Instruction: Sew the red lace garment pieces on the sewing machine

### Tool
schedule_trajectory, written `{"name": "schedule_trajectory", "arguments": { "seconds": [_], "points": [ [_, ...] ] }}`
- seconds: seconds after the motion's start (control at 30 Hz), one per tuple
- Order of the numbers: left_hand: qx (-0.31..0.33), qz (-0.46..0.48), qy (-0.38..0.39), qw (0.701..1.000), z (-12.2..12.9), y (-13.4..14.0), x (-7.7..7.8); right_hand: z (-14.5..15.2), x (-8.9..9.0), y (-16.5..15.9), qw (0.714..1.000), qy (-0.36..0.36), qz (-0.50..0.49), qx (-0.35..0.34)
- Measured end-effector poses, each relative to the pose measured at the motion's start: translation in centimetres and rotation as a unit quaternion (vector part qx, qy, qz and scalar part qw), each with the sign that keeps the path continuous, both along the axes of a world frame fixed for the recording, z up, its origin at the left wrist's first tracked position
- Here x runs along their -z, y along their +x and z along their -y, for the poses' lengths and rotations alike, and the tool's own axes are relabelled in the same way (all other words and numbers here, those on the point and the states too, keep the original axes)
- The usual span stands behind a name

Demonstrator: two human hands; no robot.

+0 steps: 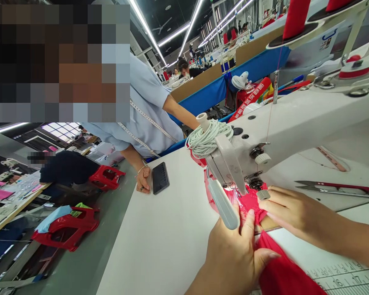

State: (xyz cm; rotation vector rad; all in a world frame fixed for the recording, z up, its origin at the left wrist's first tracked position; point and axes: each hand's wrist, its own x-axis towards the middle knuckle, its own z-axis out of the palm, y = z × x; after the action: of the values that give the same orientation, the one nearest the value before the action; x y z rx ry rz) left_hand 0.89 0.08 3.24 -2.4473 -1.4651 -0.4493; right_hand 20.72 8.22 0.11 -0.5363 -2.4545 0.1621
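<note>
A white sewing machine [298, 123] stands on the white table [160, 241]. Red fabric [252, 203] lies under its needle area and trails down toward me. My left hand [233, 254] presses on the fabric just in front of the machine's white lamp [223, 203], thumb stretched toward the red cloth. My right hand [289, 211] lies flat on the fabric to the right of the presser foot, fingers extended. Red thread runs down from a red cone [295, 18] on top.
A person in a light blue shirt [147, 106] leans on the table's far edge, a hand [143, 180] beside a black phone [160, 177]. Scissors [335, 189] lie at right. A coiled white cord [207, 137] sits on the machine. Red stools [67, 225] stand in the aisle at left.
</note>
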Motion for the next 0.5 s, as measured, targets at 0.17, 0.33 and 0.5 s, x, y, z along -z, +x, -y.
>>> {"name": "schedule_trajectory", "arguments": {
  "seconds": [0.17, 0.33, 0.5],
  "points": [
    [-0.003, 0.001, -0.015, 1.000, 0.02, -0.16, 0.30, 0.16, 0.21, 0.16, 1.000, -0.020, 0.019, 0.013],
    [-0.005, -0.009, -0.020, 1.000, -0.10, -0.40, 0.36, 0.08, 0.54, 0.21, 0.999, -0.025, 0.023, 0.017],
    [-0.004, -0.029, -0.003, 1.000, -0.04, -0.23, 0.45, -0.17, 0.69, 0.15, 1.000, -0.006, -0.009, 0.009]
  ]
}}
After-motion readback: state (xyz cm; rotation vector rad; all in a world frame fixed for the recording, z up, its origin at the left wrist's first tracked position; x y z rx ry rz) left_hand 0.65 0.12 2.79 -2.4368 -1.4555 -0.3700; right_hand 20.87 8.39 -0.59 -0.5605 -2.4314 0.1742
